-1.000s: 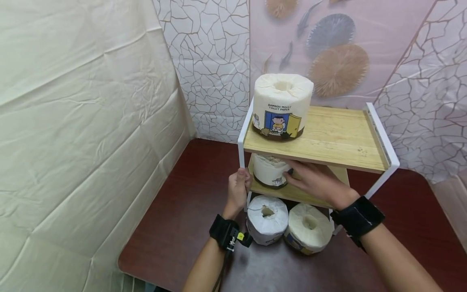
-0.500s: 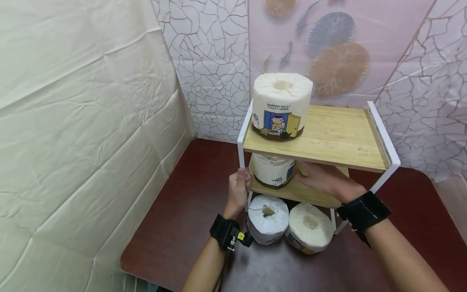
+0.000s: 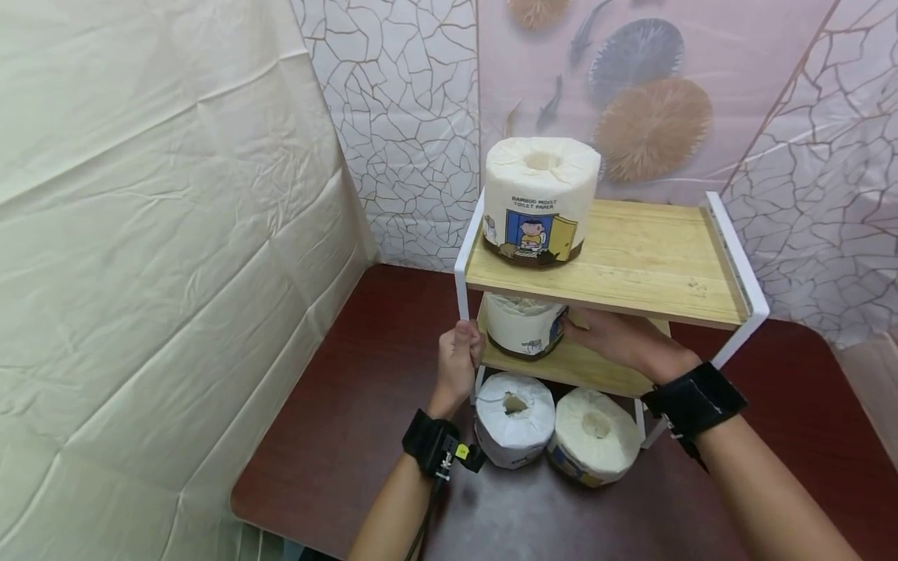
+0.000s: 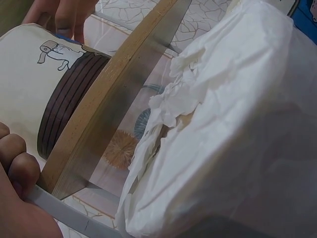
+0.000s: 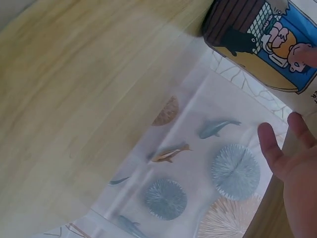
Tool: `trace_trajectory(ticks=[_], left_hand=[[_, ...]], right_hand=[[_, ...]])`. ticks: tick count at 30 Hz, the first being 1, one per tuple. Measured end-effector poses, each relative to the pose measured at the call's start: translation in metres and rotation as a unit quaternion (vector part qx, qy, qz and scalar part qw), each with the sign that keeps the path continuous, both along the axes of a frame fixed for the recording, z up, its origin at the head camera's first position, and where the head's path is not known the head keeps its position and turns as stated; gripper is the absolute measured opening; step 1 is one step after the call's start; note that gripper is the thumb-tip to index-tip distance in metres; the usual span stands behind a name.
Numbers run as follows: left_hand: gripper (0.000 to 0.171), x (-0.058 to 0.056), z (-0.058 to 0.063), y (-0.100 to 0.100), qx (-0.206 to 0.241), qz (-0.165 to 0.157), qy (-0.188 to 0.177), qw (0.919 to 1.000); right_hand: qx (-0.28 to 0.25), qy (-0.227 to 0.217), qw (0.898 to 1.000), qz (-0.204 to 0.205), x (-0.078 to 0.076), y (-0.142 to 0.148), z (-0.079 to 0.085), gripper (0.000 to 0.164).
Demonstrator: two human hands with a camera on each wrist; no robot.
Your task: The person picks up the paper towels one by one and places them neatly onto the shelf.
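A wrapped toilet roll stands upright on the left part of the rack's middle shelf. My right hand reaches under the top shelf and touches the roll's right side. In the right wrist view one fingertip lies on the roll's printed picture, and other fingers extend apart from it. My left hand grips the rack's white front left post. Seen from the left wrist, the roll's brown base band sits against the wooden shelf.
Another toilet roll stands at the left of the top shelf. Below, a white-wrapped roll and a cream roll stand at the rack's foot on the dark red table. A fabric wall borders the left.
My right hand first drew back to the right from the middle roll, baring its printed side, then came back to touch it. My left hand stays on the post.
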State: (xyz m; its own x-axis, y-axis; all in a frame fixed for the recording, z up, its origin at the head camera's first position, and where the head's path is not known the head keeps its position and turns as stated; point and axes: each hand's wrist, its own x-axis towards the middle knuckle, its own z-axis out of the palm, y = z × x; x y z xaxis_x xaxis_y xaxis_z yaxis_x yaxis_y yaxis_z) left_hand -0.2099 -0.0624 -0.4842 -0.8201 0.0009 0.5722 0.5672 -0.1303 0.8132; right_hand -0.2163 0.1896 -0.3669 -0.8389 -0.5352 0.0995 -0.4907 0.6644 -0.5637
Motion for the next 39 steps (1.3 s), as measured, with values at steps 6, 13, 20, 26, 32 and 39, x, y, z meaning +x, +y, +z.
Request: trace_trajectory(ticks=[6, 13, 20, 26, 32, 39], left_hand=[[0.073, -0.002, 0.000, 0.001, -0.003, -0.004, 0.002, 1.0000], [0.074, 0.004, -0.001, -0.003, -0.002, 0.011, -0.008, 0.9999], [0.072, 0.003, -0.001, -0.002, -0.009, 0.010, -0.008, 0.9999], [0.073, 0.002, 0.000, -0.001, -0.004, 0.009, -0.002, 1.0000], [0.074, 0.001, 0.001, -0.001, -0.004, 0.009, 0.004, 0.9999], [0.072, 0.003, 0.001, -0.001, -0.008, 0.012, -0.009, 0.9998]], right_hand=[[-0.013, 0.002, 1.000, 0.000, 0.000, 0.000, 0.002, 0.080], [-0.053, -0.034, 0.997, 0.033, 0.001, -0.008, 0.002, 0.084], [-0.068, -0.049, 0.995, 0.046, 0.004, -0.015, 0.003, 0.089], [-0.047, -0.042, 0.996, 0.059, 0.005, -0.018, 0.003, 0.086], [-0.066, -0.102, 0.992, 0.044, 0.004, -0.015, 0.003, 0.082], [-0.039, -0.085, 0.996, 0.010, 0.001, -0.007, 0.006, 0.079]])
